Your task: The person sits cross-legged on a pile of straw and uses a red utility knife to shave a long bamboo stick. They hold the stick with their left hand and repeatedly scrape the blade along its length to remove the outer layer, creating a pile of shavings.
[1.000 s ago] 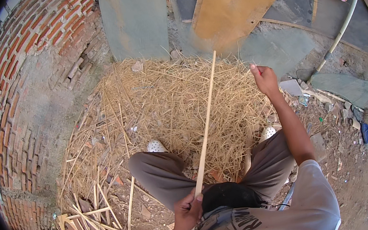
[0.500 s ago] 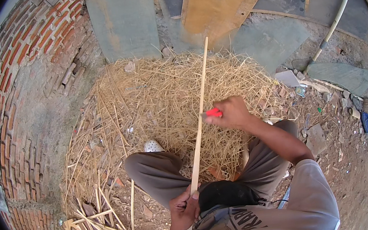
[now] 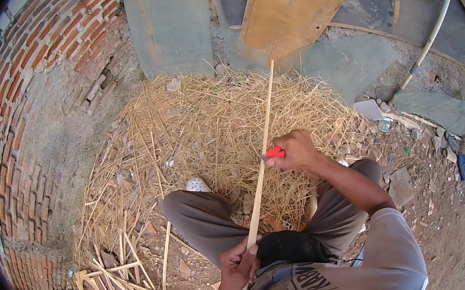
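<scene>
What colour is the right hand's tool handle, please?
The tool handle is red, clearest in the head view.

We see wood strip (image 3: 258,191), matt & fairly smooth; tool handle (image 3: 276,152), plastic-lkg.; straw-like pile (image 3: 200,125), v. rough; brick wall (image 3: 11,139), rough, matt.

We have our left hand (image 3: 240,265) clenched low, right hand (image 3: 294,151) curled farther forward, right forearm (image 3: 347,179) slanting forward-left.

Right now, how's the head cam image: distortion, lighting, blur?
Head view: strong fisheye bend, the brick wall curving toward a black rim; head view: soft, fairly even light, no strong glare on the pale strip; head view: left hand and right hand readable, but the red tool is small, its tip hard to make out.
</scene>
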`<move>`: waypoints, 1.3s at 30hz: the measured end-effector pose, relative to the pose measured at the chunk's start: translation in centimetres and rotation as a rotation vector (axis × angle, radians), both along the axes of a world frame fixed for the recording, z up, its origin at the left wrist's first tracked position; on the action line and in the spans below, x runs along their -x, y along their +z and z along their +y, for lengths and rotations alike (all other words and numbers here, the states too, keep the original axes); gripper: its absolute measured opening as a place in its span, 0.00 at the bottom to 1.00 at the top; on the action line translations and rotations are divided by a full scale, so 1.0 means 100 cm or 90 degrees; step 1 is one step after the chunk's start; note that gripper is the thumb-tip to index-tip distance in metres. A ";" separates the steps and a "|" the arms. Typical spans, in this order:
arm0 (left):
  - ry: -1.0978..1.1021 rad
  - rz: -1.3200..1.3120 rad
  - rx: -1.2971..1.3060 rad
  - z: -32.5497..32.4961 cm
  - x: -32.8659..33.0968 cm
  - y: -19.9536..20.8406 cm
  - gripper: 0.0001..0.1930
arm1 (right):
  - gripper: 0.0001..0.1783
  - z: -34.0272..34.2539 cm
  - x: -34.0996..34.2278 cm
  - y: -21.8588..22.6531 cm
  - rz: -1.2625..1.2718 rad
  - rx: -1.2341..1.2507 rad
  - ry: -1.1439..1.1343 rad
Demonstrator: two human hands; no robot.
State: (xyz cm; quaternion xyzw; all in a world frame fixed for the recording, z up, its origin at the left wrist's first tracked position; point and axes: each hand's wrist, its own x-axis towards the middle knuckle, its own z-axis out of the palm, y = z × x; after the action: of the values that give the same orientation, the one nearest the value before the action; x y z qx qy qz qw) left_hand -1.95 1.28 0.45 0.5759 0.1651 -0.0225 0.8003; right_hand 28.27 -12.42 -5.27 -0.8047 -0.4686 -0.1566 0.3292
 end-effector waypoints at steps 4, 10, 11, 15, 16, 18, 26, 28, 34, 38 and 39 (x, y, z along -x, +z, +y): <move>-0.010 0.050 -0.009 0.002 0.004 0.002 0.15 | 0.40 0.002 -0.010 0.002 -0.008 0.055 -0.043; -0.090 0.062 -0.024 -0.006 0.015 0.007 0.15 | 0.45 -0.036 -0.110 0.002 0.235 0.024 -0.396; -0.102 0.063 -0.015 -0.008 0.018 0.007 0.15 | 0.46 -0.047 -0.121 0.003 0.239 -0.029 -0.436; -0.101 0.085 -0.023 -0.012 0.022 0.005 0.14 | 0.44 -0.061 -0.120 0.013 0.276 -0.023 -0.429; -0.077 0.083 -0.035 -0.010 0.022 0.004 0.14 | 0.43 -0.048 -0.098 0.019 0.267 0.021 -0.370; -0.039 0.079 -0.073 -0.008 0.018 0.005 0.15 | 0.41 -0.024 -0.054 0.010 0.263 0.160 -0.238; 0.027 0.062 -0.165 -0.005 0.007 0.016 0.15 | 0.39 -0.001 -0.002 0.004 0.071 0.148 -0.072; 0.031 0.050 -0.173 -0.006 0.003 0.014 0.15 | 0.39 0.000 -0.013 0.001 0.061 0.124 -0.104; -0.003 0.052 -0.194 -0.005 0.009 0.005 0.16 | 0.39 -0.008 -0.050 0.005 0.132 0.162 -0.236; 0.035 0.091 -0.124 -0.009 0.008 0.013 0.16 | 0.40 -0.003 -0.018 -0.001 0.124 0.143 -0.144; 0.031 0.087 -0.138 -0.008 0.008 0.013 0.16 | 0.41 0.001 -0.005 -0.006 0.086 0.132 -0.111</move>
State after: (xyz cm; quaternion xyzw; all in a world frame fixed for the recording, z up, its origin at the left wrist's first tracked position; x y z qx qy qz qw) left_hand -2.77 0.50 1.74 0.6522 0.2344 -0.0239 0.7205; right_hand 28.81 -12.36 -5.89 -0.8807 -0.3871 -0.0808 0.2606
